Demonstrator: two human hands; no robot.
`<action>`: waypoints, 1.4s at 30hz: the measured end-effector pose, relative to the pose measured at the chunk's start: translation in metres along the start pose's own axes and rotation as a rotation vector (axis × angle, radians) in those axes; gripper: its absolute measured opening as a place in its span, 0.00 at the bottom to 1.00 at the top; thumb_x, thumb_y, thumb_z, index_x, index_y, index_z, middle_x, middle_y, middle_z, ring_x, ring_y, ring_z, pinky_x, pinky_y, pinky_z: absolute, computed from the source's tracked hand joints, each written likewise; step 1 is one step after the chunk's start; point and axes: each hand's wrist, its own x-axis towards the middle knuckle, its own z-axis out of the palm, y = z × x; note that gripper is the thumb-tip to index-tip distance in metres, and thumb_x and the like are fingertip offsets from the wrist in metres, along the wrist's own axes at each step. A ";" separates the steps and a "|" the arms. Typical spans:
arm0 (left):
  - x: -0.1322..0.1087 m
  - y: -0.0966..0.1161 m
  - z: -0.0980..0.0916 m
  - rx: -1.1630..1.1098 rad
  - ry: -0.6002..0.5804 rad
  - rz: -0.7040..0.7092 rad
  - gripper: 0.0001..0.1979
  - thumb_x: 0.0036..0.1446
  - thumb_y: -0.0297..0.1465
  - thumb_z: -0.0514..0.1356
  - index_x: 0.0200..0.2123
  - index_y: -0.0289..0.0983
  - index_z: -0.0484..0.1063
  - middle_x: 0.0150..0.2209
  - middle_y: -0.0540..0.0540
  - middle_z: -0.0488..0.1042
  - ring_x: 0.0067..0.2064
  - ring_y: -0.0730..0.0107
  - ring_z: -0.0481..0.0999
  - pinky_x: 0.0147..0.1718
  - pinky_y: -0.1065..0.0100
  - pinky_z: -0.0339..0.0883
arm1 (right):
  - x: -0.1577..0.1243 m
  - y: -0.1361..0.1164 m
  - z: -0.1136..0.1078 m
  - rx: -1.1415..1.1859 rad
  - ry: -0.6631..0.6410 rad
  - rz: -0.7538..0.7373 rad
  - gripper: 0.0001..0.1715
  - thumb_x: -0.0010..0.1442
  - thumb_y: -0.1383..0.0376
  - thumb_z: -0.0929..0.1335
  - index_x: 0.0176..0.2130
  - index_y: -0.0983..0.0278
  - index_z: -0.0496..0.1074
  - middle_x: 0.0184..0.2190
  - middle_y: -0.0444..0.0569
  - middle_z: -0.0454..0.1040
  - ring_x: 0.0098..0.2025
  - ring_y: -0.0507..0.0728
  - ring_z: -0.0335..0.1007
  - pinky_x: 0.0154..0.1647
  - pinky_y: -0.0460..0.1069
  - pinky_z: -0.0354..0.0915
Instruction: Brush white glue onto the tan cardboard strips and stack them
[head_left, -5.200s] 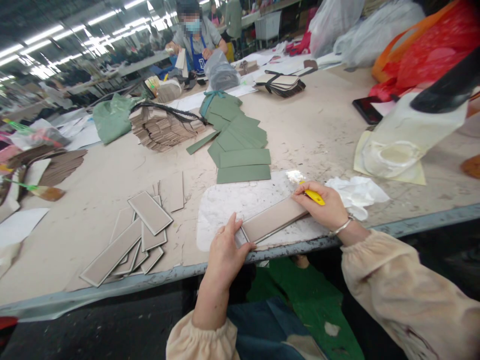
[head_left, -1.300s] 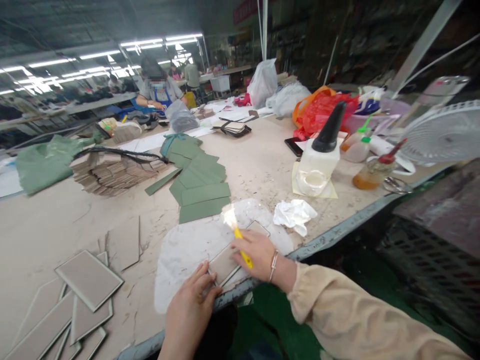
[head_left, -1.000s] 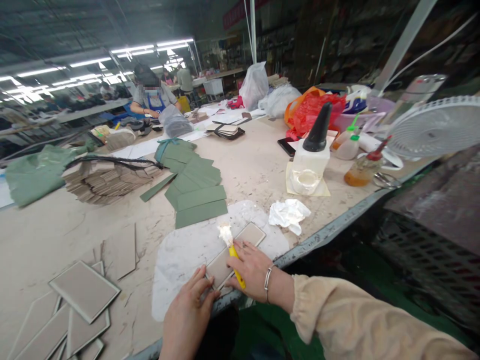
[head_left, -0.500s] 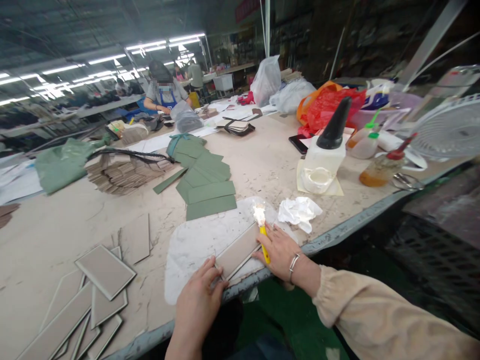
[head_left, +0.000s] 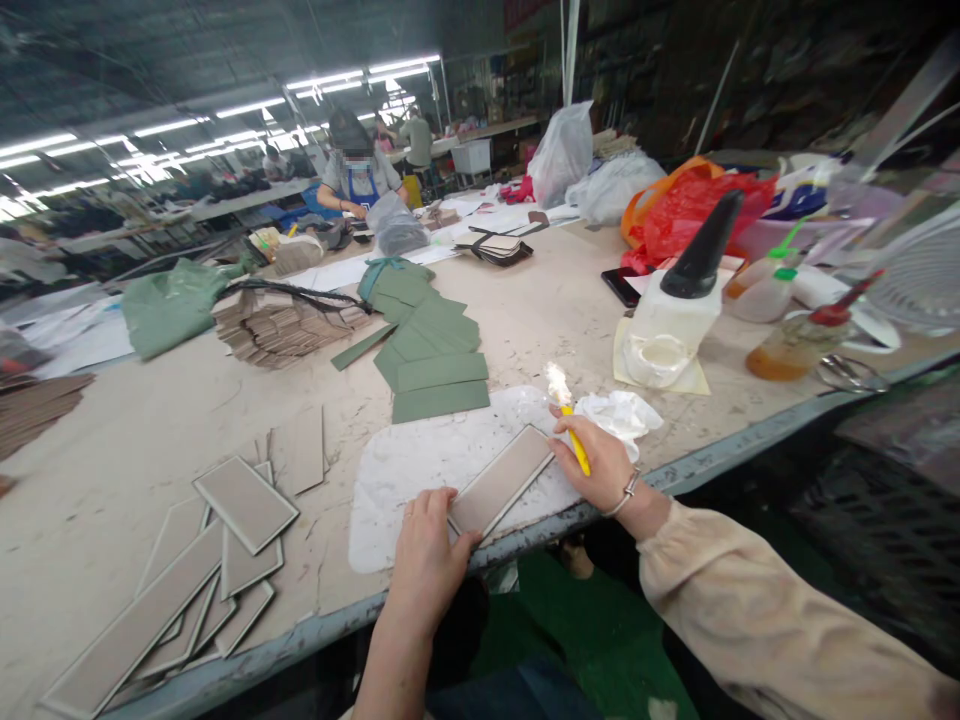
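Note:
A rectangular beige panel with pale edges (head_left: 504, 482) lies slanted on a white sheet (head_left: 382, 500) near the table's front edge. My left hand (head_left: 429, 545) is closed on the panel's near-left end, fingers on top and thumb at the front edge. In my right hand (head_left: 601, 465) is a brush with a yellow handle (head_left: 579, 450); its tip, coated in white paste, points away from me. The fingers of that hand are beside the panel's far-right end; whether they touch it I cannot tell. A crumpled white tissue (head_left: 626, 415) is just beyond.
Several similar panels (head_left: 247, 505) are piled at left. Green pieces (head_left: 439, 345) and a beige stack (head_left: 281, 325) lie farther back. A white container with a black nozzle (head_left: 671, 310), bottles (head_left: 799, 345) and a fan (head_left: 919, 265) stand at right. A person (head_left: 360, 180) works across the table.
The view has shifted, so the table things appear farther right. My right hand, with the brush, has moved off the panel's top to its far-right end, baring more of the panel.

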 end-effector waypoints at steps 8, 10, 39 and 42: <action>0.001 0.002 -0.005 -0.160 -0.088 -0.112 0.14 0.44 0.30 0.62 0.37 0.36 0.69 0.34 0.48 0.67 0.37 0.65 0.68 0.35 0.68 0.58 | 0.006 -0.001 0.002 0.136 0.021 0.131 0.09 0.58 0.65 0.64 0.42 0.59 0.62 0.51 0.52 0.72 0.50 0.59 0.70 0.48 0.56 0.68; -0.001 0.000 -0.004 -0.237 -0.107 -0.136 0.06 0.46 0.31 0.60 0.30 0.37 0.68 0.26 0.52 0.64 0.30 0.69 0.65 0.29 0.70 0.55 | 0.007 -0.002 0.004 0.151 0.030 0.129 0.09 0.59 0.64 0.64 0.42 0.59 0.62 0.51 0.52 0.71 0.50 0.59 0.70 0.49 0.56 0.67; -0.018 0.035 0.028 -1.041 -0.353 -0.218 0.23 0.50 0.52 0.58 0.23 0.36 0.63 0.19 0.53 0.59 0.23 0.74 0.62 0.21 0.73 0.62 | 0.027 -0.031 0.002 0.532 0.311 0.313 0.07 0.59 0.59 0.63 0.33 0.59 0.61 0.28 0.41 0.65 0.28 0.51 0.63 0.32 0.47 0.63; -0.018 0.034 0.037 -1.080 -0.293 -0.238 0.23 0.49 0.52 0.59 0.22 0.37 0.62 0.18 0.54 0.58 0.21 0.76 0.59 0.20 0.74 0.58 | 0.027 -0.029 0.004 0.557 0.315 0.377 0.10 0.59 0.56 0.63 0.36 0.59 0.60 0.26 0.40 0.63 0.26 0.51 0.60 0.29 0.47 0.62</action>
